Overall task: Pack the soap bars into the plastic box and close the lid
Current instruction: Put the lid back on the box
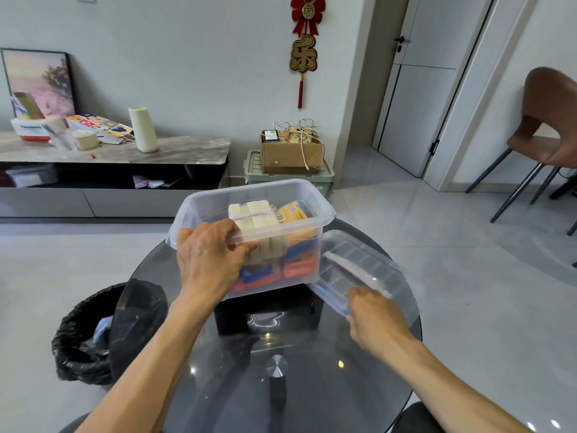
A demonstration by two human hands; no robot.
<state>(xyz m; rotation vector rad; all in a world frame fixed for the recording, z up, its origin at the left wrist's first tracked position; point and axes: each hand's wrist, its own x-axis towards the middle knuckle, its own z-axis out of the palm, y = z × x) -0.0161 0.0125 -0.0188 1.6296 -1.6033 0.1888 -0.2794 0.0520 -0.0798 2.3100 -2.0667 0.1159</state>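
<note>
A clear plastic box (307, 195) sits open on a round dark glass table (312, 385), toward its far side, and the soap bars are already inside it: a pale cream bundle (253, 214) tied with a thin band stands highest, a yellow packet (295, 214) with a barcode label lies just beside it, and blue and orange-red packs (296, 260) show through the near wall lower down, blurred by the plastic so their number cannot be told. The left hand (209, 260) grips the near rim of the box, thumb curled over the edge and pressed against the front wall, the other fingers hidden behind the hand and the rim. The lid (359, 267) is off, clear with a ribbed underside and a bluish edge, lying tilted at the right of the box with its far end touching or nearly touching the box wall. The right hand (374, 320) holds the lid's near corner, fingers closed around the edge, though the fingertips are tucked under the plastic and out of sight. Both forearms run out of the bottom of the view. Through the glass a dark block-shaped base shows only as a murky shape. A bin (81, 339) lined with a black bag stands on the floor at the left, half covered by the table edge
</note>
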